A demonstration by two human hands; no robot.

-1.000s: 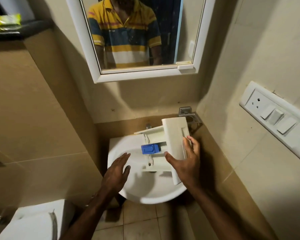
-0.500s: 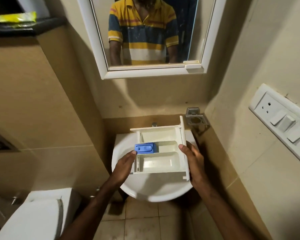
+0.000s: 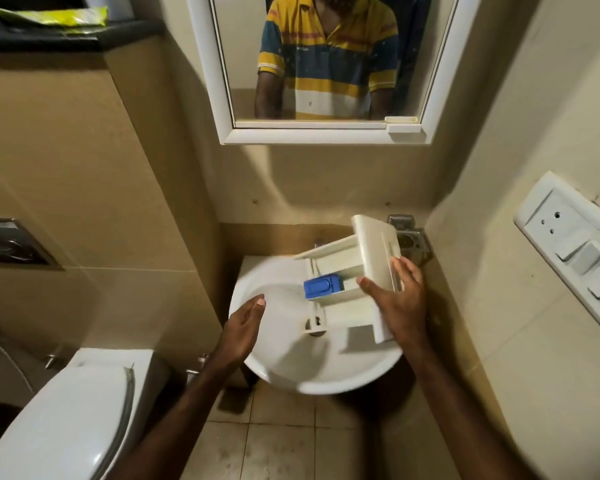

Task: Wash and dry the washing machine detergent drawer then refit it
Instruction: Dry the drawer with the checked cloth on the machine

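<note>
We are holding the detergent drawer [image 3: 350, 271] over the right part of the white sink [image 3: 278, 362], tilted with its front panel raised to the right. Our right hand [image 3: 397, 299] is gripping that panel, thumb on the inner side and fingers on the outer. Our left hand [image 3: 243, 327] is hovering spread and empty, well left of the drawer. The drawer is looking cream-white, with a blue insert [image 3: 321, 287] on its left side.
</note>
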